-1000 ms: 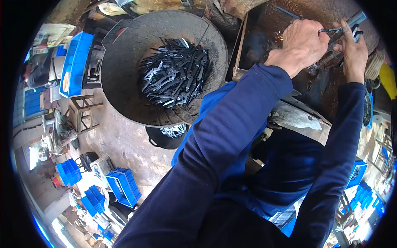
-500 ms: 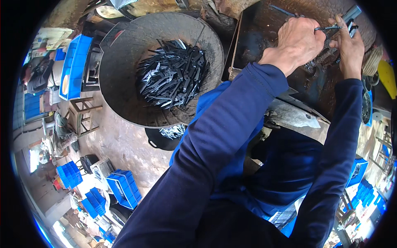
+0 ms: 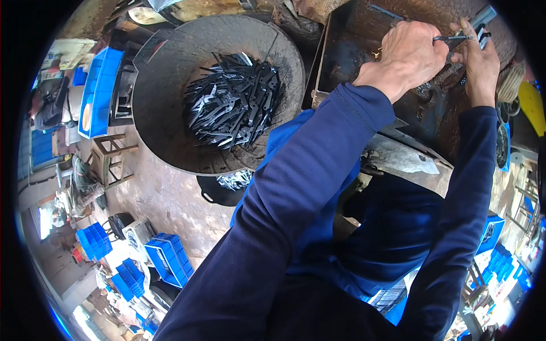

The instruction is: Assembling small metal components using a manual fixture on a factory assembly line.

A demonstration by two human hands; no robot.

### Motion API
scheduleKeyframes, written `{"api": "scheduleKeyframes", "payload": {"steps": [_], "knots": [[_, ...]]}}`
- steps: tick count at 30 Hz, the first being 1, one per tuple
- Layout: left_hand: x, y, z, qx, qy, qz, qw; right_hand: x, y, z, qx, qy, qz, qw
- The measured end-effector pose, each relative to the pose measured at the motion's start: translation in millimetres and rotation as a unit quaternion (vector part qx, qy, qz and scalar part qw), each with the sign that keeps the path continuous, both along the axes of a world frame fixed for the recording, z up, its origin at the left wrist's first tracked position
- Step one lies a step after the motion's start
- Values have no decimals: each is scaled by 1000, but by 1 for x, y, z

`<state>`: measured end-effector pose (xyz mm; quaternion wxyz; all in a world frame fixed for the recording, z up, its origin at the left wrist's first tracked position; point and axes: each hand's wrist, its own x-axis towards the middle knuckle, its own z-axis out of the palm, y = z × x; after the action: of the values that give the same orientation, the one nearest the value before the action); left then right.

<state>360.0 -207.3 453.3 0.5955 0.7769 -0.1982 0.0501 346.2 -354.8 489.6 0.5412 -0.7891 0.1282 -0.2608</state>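
Observation:
My left hand (image 3: 406,57) is closed round one end of a slim dark metal piece (image 3: 455,38), which sticks out past the fingers toward the right. At its other end, my right hand (image 3: 480,65) grips it between thumb and fingers. More dark and shiny metal shows just beyond the right fingers; its form is hard to make out. Both hands are over a dark, wet-looking work tray (image 3: 355,62). Small bright sparks or flecks (image 3: 376,54) appear beside my left hand. What lies under that hand is hidden.
To the left stands a large round basin (image 3: 162,122) with a heap of black metal pieces (image 3: 233,102). Below it is a smaller black pan (image 3: 219,193) of silvery parts. A blue bin (image 3: 101,94), a wooden stool (image 3: 111,159) and stacked blue crates (image 3: 169,258) stand farther left.
Bright flecks now show beside my left hand. Both hands keep their hold on the metal piece and have barely moved. The view has shifted slightly.

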Motion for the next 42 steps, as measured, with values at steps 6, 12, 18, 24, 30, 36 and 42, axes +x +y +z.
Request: {"api": "scheduleKeyframes", "payload": {"steps": [6, 12, 18, 24, 30, 36, 42], "knots": [[0, -2, 2, 6, -8, 1, 1000, -1, -1, 1, -7, 2, -6, 1000], [0, -1, 2, 15, -3, -9, 1000, 0, -1, 1, -7, 6, -9, 1000], [1, -2, 1, 30, 1, -21, 999, 1, -3, -1, -6, 2, -3, 1000], [1, -5, -3, 20, -24, -17, 999, 3, -11, -5, -9, 3, -4, 1000], [0, -5, -4, 16, -27, -22, 999, 5, -16, -8, -13, 3, -3, 1000], [0, -4, -4, 22, -29, -25, 999, 4, -11, -5, -16, 3, -2, 1000], [-1, -4, -1, 31, -13, -36, 999, -1, 6, 1, 17, -17, -16, 1000]]}}
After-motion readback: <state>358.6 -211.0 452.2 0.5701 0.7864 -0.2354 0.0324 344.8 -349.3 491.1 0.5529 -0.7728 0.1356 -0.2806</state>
